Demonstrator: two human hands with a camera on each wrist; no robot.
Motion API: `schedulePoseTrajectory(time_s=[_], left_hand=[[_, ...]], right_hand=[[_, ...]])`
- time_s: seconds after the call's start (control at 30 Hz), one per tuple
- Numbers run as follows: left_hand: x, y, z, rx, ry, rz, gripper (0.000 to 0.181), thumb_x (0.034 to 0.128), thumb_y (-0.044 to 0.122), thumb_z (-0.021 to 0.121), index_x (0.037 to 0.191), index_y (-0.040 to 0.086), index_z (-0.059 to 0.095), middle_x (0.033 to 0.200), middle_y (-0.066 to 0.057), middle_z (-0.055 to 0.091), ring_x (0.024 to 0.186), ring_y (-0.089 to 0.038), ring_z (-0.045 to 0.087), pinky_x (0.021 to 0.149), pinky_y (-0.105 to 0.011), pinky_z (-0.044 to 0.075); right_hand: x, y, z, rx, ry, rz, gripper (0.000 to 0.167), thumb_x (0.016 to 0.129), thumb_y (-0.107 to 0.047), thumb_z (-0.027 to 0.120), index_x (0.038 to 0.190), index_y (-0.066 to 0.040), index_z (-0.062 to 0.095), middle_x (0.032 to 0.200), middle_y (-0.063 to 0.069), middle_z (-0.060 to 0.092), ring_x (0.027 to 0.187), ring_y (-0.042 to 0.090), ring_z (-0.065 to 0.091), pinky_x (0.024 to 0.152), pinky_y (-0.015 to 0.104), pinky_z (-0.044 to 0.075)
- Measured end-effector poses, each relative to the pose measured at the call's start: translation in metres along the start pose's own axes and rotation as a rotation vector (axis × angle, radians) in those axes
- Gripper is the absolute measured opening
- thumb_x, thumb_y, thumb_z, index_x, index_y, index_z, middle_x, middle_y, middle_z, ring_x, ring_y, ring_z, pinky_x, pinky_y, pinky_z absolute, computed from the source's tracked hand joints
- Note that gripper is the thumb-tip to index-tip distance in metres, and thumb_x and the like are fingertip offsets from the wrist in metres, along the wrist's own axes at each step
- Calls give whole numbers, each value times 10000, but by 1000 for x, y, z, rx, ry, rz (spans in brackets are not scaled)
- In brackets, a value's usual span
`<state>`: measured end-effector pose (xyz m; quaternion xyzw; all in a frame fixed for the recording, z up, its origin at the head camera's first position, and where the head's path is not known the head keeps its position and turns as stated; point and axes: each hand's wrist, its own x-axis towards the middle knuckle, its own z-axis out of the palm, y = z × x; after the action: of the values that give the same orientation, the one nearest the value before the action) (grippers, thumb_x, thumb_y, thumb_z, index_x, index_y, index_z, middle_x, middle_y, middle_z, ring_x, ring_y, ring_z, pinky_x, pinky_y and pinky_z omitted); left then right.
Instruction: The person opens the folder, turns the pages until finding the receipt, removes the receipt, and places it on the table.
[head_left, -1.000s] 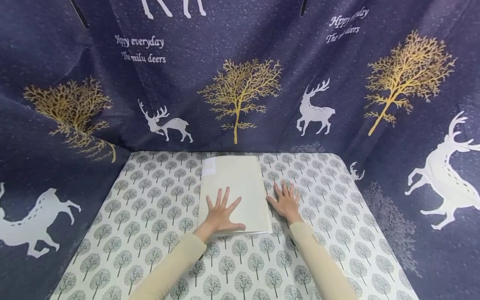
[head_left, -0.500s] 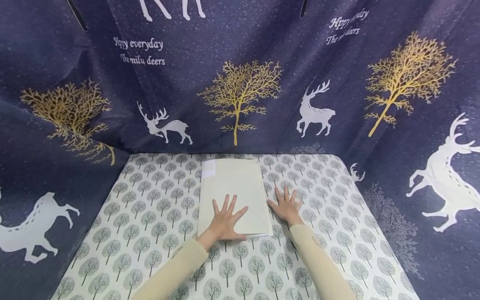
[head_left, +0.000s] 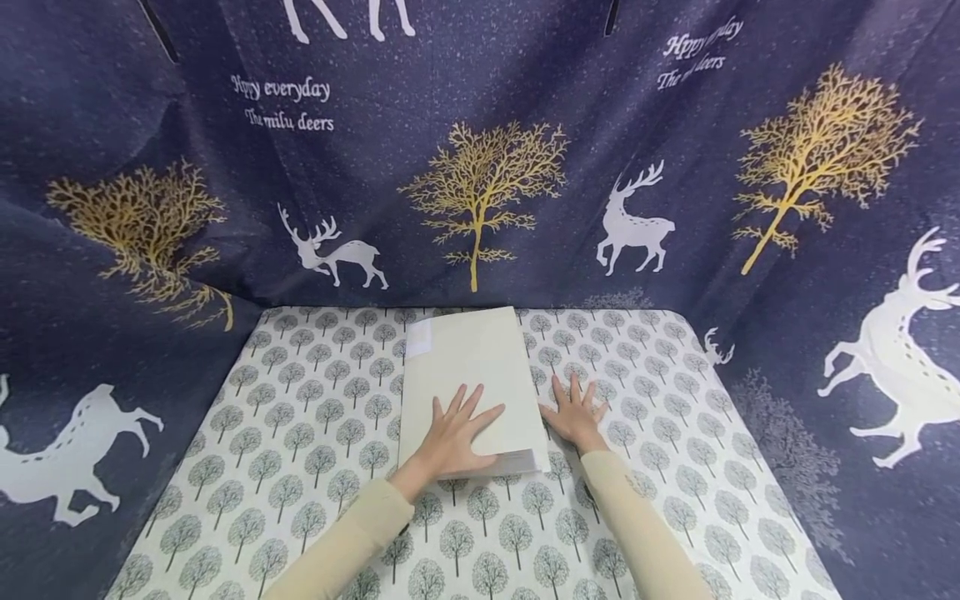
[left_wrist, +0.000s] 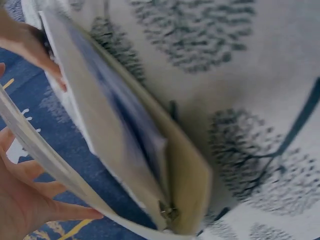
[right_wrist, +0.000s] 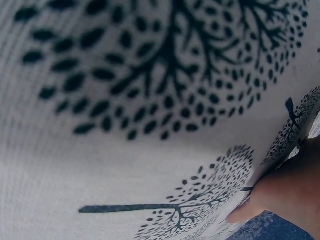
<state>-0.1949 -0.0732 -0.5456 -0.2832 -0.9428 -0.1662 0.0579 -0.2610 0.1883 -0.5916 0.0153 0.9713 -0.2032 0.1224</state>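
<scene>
We saw that the folder (head_left: 465,358), flat half a second earlier, had begun to gape: its cover had risen along the near edge, and the left wrist view showed sheets (left_wrist: 132,117) inside, so its contents looked easier to reach. Our left hand (head_left: 453,437) lay spread wide over the cover's near part; we could not tell whether the thumb hooked beneath. Our right hand (head_left: 576,419), fingers splayed, held nothing on the surface (head_left: 300,408) just right of the folder.
</scene>
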Motion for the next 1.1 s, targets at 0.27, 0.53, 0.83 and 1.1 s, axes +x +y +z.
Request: schedulePoseTrajectory(time_s=[0.27,0.53,0.83,1.1], left_hand=[[8,8,-17,-117,35,21,731,771,468,722,1437,287,483,1556,-153,384,1406,-481,357,990,-809,298],[17,13,-40,-210,71,30,726,771,429,719,1438,265,485,1539,-185,398,1369,-494,405,989,-734,392],[20,10,-68,-332,163,-10,762,757,342,747,1454,219,464,1537,-172,405,1359,-446,443,967,-625,488],[8,-2,-96,-416,376,-92,718,739,179,726,1418,135,499,1462,-125,514,889,-278,675,467,-161,411]], right_hand=[[-1,0,0,5,10,1,879,901,-694,392,1575,-197,125,1644,169,-109,1456,510,-209,1076,769,-174],[0,2,-2,-17,42,8,846,910,-699,382,1572,-219,164,1648,181,-43,1465,523,-147,1098,769,-123],[1,1,-10,6,53,54,879,891,-690,460,1571,-213,172,1639,215,-28,1465,524,-145,1119,741,-137],[1,-2,-14,71,85,90,930,870,-653,538,1570,-161,172,1638,220,-33,1477,511,-118,1135,738,-95]])
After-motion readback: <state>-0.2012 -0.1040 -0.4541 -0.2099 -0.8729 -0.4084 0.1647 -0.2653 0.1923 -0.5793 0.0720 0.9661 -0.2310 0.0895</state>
